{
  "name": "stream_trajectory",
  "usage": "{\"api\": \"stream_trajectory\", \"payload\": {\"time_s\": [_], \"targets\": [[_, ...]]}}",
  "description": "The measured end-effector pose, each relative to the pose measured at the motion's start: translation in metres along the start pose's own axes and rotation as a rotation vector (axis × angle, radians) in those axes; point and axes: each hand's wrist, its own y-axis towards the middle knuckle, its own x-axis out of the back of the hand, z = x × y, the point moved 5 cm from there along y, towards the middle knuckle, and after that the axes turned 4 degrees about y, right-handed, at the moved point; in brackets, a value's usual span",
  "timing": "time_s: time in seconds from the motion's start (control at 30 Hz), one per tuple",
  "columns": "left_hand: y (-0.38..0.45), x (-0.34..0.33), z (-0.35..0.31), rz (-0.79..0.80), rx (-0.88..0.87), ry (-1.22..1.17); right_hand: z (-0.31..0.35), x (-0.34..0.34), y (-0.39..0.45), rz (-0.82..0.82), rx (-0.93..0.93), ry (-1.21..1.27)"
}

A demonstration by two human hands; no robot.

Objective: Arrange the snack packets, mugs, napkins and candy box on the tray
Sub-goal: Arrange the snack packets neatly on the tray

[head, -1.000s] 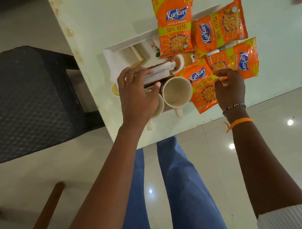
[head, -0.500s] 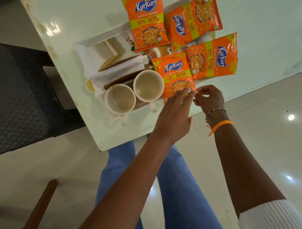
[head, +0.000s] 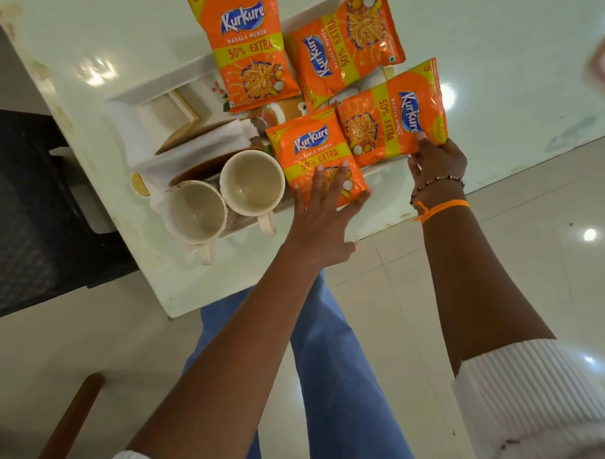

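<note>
Four orange Kurkure snack packets lie flat on the white tray (head: 159, 93): far-left packet (head: 250, 49), far-right packet (head: 346, 39), near-left packet (head: 312, 143), near-right packet (head: 390, 123), edges touching or overlapping. Two cream mugs (head: 194, 210) (head: 251, 178), upright and empty, stand side by side, touching, handles toward the person. White napkins (head: 195, 154) lie folded just behind the mugs.

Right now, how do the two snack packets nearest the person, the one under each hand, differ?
The packet under the left hand lies with its logo reading upright toward the person; the packet at the right hand is turned sideways. The left hand rests flat on its packet with straight fingers; the right hand grips its packet's near edge. The first sits beside the mug; the second lies further right. Both are orange Kurkure packets.
</note>
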Motion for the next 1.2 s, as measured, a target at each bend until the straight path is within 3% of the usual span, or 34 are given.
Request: {"api": "stream_trajectory", "payload": {"time_s": [0.1, 0.27, 0.37, 0.47, 0.57, 0.67, 0.77, 0.9, 1.2], "targets": [[-0.002, -0.01, 0.0, 0.036, 0.002, 0.047, 0.008, 0.003, 0.006, -0.025, 0.071, -0.089], [0.0, -0.008, 0.001, 0.025, 0.009, -0.016, 0.011, -0.001, 0.006, 0.025, 0.028, -0.089], [-0.001, 0.004, -0.001, -0.078, 0.052, -0.165, 0.014, 0.004, 0.008, -0.068, 0.014, -0.11], [-0.004, 0.028, -0.005, -0.32, 0.08, -0.28, 0.039, 0.015, -0.003, -0.342, 0.282, -0.151], [0.005, 0.051, 0.002, -0.458, 0.128, -0.347, 0.069, -0.011, -0.014, -0.254, 0.613, -0.365], [0.029, 0.063, 0.017, -0.42, 0.198, -0.349, 0.083, -0.057, -0.007, -0.059, 0.679, -0.656], [0.055, 0.077, 0.033, -0.357, 0.313, -0.29, 0.089, -0.09, 0.011, 0.026, 0.636, -0.891], [0.077, 0.088, 0.046, -0.236, 0.413, -0.236, 0.097, -0.101, 0.028, 0.033, 0.555, -1.016], [0.085, 0.084, 0.037, -0.191, 0.3, -0.223, 0.113, -0.082, 0.028, -0.081, 0.646, -1.001]]}}
